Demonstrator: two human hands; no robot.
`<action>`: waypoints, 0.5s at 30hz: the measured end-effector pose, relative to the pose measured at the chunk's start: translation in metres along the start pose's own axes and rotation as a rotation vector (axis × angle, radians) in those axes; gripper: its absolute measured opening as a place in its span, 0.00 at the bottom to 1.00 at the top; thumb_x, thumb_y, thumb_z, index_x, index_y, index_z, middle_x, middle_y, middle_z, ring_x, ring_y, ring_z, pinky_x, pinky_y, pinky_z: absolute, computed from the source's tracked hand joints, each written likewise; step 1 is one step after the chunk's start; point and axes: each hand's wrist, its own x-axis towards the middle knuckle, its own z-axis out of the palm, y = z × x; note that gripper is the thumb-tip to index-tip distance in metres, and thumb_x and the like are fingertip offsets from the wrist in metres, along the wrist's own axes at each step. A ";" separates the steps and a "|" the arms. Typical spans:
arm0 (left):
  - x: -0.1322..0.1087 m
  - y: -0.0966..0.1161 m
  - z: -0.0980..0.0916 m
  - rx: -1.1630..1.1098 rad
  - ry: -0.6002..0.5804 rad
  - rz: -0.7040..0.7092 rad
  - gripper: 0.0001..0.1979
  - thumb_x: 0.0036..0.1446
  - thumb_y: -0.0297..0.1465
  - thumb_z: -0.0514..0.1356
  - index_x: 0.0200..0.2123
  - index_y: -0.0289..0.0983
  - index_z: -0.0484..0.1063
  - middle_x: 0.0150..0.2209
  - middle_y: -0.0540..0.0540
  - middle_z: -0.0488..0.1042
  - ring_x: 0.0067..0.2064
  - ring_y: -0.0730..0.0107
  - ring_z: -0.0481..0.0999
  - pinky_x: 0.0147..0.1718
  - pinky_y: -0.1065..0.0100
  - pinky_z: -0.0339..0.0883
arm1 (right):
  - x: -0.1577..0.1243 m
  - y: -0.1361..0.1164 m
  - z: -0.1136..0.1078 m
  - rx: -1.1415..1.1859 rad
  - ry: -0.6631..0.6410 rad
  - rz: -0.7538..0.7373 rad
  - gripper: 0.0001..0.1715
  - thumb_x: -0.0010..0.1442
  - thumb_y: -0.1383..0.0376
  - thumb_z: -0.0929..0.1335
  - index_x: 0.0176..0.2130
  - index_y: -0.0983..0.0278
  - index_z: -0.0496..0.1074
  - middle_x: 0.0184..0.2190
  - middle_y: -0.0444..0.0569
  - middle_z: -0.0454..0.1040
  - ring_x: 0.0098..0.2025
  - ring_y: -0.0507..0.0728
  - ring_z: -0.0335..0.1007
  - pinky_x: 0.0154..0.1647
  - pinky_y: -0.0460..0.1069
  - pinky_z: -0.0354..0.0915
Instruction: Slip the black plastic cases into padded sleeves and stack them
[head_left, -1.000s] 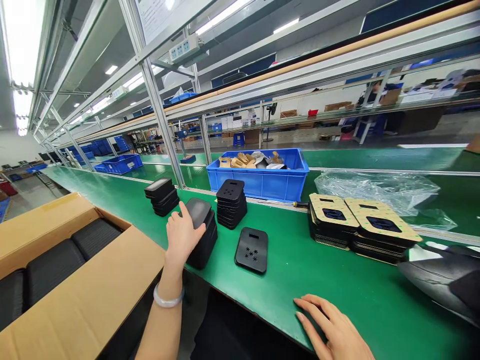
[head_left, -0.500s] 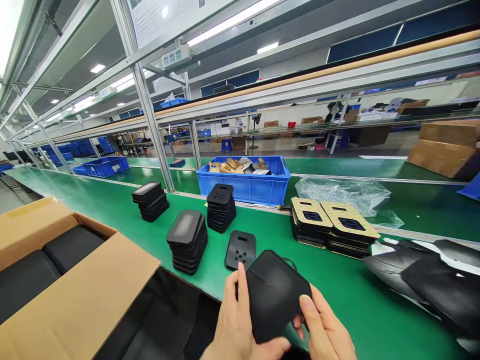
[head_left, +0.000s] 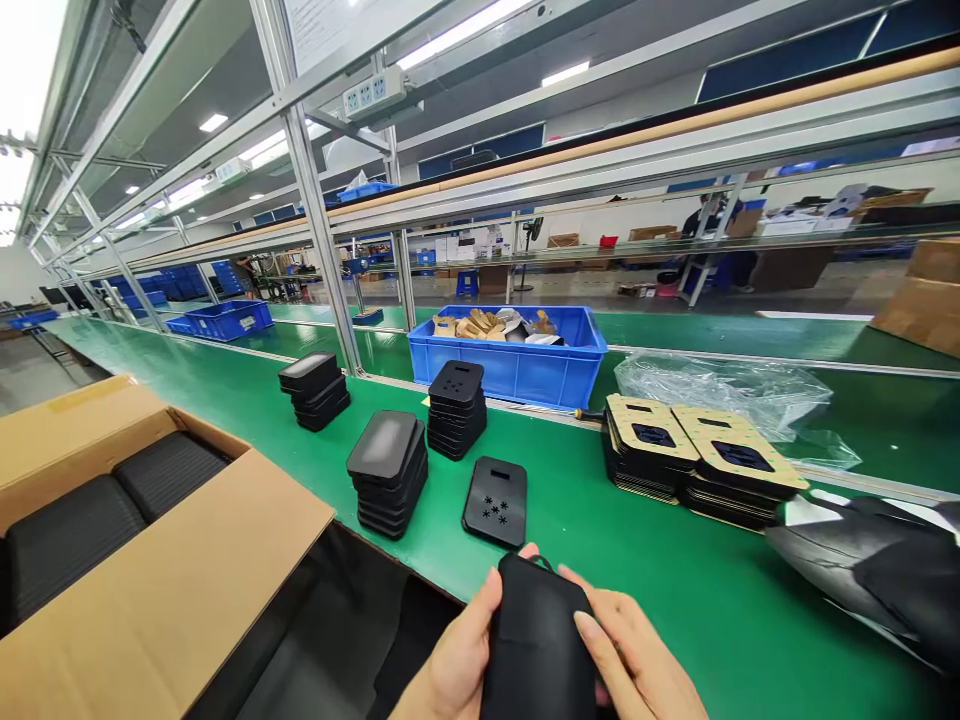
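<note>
My left hand (head_left: 455, 652) and my right hand (head_left: 628, 645) hold a dark pouch-like cover (head_left: 538, 640) between them, low in the head view. Its smooth face is turned up, and a small loop shows at its top edge. Just beyond it, a flat black panel (head_left: 496, 500) with a slot and star-shaped cutouts lies on the green bench. To its left stand a stack of black panels (head_left: 386, 450), another stack topped by a panel with cutouts (head_left: 456, 400), and a third stack (head_left: 311, 385) farther back.
An open cardboard box (head_left: 247, 520) with black ribbed items is on the left. A blue bin (head_left: 502, 365) stands behind the stacks. On the right are cream-faced panel stacks (head_left: 651, 420), clear plastic film (head_left: 720, 385) and a black-and-white pile (head_left: 885, 570).
The black cover has moved down toward me and turned more upright. My left fingers have shifted from its face to its side. The view has swung slightly left.
</note>
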 end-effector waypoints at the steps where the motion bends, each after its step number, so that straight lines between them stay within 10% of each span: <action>1: 0.000 -0.002 -0.001 -0.013 0.024 -0.009 0.26 0.59 0.51 0.57 0.60 0.56 0.65 0.54 0.48 0.77 0.58 0.58 0.73 0.64 0.49 0.51 | 0.001 -0.002 0.000 -0.101 0.077 -0.083 0.21 0.65 0.53 0.64 0.54 0.57 0.72 0.41 0.52 0.76 0.35 0.57 0.76 0.26 0.45 0.73; 6: 0.002 -0.014 -0.005 -0.019 0.079 0.029 0.27 0.57 0.50 0.60 0.57 0.45 0.72 0.55 0.45 0.76 0.64 0.59 0.66 0.67 0.59 0.45 | 0.002 -0.028 0.011 -0.250 0.191 -0.357 0.07 0.67 0.64 0.64 0.46 0.58 0.68 0.42 0.51 0.75 0.44 0.59 0.74 0.41 0.51 0.73; 15: -0.007 -0.012 0.004 0.235 0.114 0.082 0.29 0.62 0.49 0.56 0.60 0.38 0.68 0.64 0.41 0.67 0.70 0.55 0.54 0.70 0.56 0.34 | 0.004 -0.036 0.027 -0.230 0.205 -0.509 0.15 0.64 0.74 0.65 0.49 0.60 0.67 0.42 0.52 0.76 0.46 0.60 0.74 0.47 0.56 0.71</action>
